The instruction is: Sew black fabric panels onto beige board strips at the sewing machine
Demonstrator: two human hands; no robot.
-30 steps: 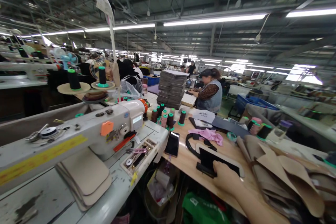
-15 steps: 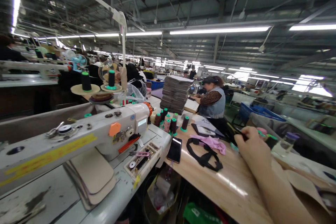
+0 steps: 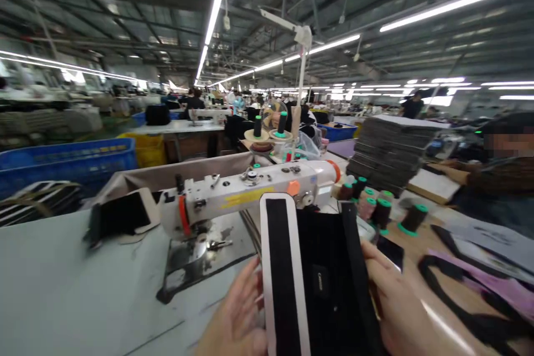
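In front of me is a black fabric piece [image 3: 329, 256] with a small dark label and a long strap-like strip edged in pale beige along its left side. My right hand [image 3: 390, 283] grips its right edge, the fingers partly hidden behind it. At the beige-edged strip, my left hand [image 3: 242, 311] holds the left side with bent fingers, their tips partly out of sight. Just beyond the piece stands a white sewing machine [image 3: 233, 194] with a yellow strip on its arm and a metal needle plate area below its head.
Left of the machine lie black and beige pieces [image 3: 125, 214]. Thread spools [image 3: 381, 214], a phone [image 3: 391, 251], a black strap [image 3: 442, 289] and pink cloth [image 3: 492, 283] are at right. Behind them rises a tall grey stack [image 3: 387, 150]. A co-worker [image 3: 496, 194] sits far right.
My view has swung left toward the machine. My right hand has come from the right-hand table to the front, and both hands now hold the black fabric piece.
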